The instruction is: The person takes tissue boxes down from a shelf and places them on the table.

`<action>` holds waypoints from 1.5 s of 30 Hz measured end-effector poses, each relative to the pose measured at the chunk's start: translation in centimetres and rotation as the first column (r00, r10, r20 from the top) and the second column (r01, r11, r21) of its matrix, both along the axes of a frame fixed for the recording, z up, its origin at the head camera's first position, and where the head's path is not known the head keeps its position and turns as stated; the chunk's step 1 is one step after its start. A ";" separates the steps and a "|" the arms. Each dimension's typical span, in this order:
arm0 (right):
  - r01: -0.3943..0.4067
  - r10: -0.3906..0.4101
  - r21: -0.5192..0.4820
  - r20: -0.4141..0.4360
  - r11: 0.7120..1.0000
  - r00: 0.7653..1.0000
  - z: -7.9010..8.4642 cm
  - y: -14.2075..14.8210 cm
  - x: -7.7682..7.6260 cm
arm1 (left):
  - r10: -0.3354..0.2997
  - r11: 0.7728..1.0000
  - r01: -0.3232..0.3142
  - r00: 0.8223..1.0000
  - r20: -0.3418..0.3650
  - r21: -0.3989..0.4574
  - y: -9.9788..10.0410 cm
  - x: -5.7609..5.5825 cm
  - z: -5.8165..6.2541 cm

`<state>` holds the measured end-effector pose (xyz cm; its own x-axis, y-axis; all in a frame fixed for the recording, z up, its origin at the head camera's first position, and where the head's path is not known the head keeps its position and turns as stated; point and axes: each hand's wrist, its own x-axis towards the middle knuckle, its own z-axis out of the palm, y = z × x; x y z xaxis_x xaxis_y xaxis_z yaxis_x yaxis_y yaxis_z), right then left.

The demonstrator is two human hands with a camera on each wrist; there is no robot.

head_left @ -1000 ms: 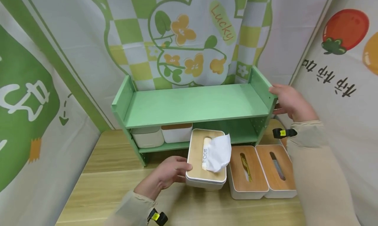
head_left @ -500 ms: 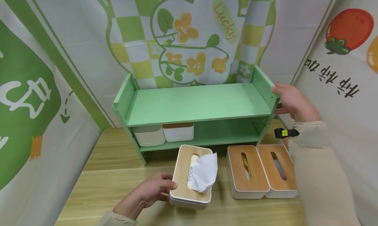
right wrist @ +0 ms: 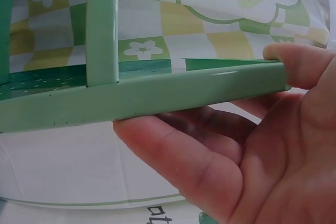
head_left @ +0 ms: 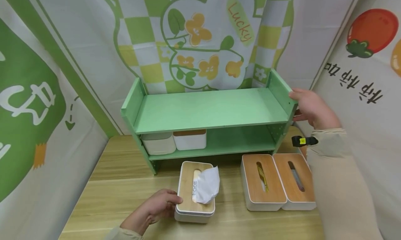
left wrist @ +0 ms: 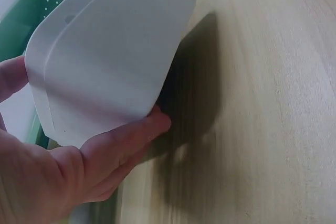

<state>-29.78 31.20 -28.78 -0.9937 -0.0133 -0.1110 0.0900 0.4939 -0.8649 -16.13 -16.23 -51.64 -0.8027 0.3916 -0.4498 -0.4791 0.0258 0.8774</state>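
My left hand [head_left: 158, 207] grips a white tissue box [head_left: 186, 186] by its left side, thumb on the wood-look lid and fingers low along the wall. A white tissue [head_left: 208, 186] sticks out of the lid's slot. In the left wrist view the box's pale wall [left wrist: 115, 51] tilts close over the tabletop, casting a shadow. My right hand [head_left: 314, 109] holds the right side panel of a green two-tier shelf [head_left: 206, 109]. Seen from the right wrist, the thumb sits at the panel's top end and the fingers curl along its outer face [right wrist: 210, 85].
Two tissue boxes with brown lids, a left one [head_left: 250, 177] and a right one [head_left: 308, 187], stand side by side at the right. On the lower tier sit a cream bin [head_left: 159, 144] and a white box [head_left: 190, 140]. Printed curtains [head_left: 206, 31] surround the wooden table [head_left: 125, 187].
My left hand has carried the tissue box left and toward me, away from the shelf front and the brown-lidded boxes. The right hand keeps its hold on the side panel.
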 end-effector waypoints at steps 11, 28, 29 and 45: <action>-0.001 0.001 -0.003 0.013 1.000 1.000 0.0 0.1 0.1 | 0.020 0.993 -0.028 0.997 -0.072 -0.115 0.2 -0.5 -0.6; 0.008 -0.008 -0.018 0.004 1.000 1.000 -0.1 0.2 -0.3 | 0.046 0.986 -0.056 0.996 -0.071 -0.156 1.6 -2.2 -0.7; 0.008 -0.008 -0.020 0.003 1.000 1.000 -0.1 0.2 -0.3 | 0.040 0.988 -0.050 0.997 -0.072 -0.149 1.8 -2.3 -0.7; 0.006 -0.006 -0.022 -0.002 1.000 1.000 -0.1 0.0 0.0 | 0.013 0.985 -0.034 0.992 -0.125 -0.170 5.2 -2.7 -1.2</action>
<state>-29.81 31.22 -28.89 -0.9941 -0.0100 -0.1084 0.0908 0.4740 -0.8759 -18.84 -11.07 -52.82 -0.8641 0.2978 -0.4058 -0.3700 0.1706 0.9132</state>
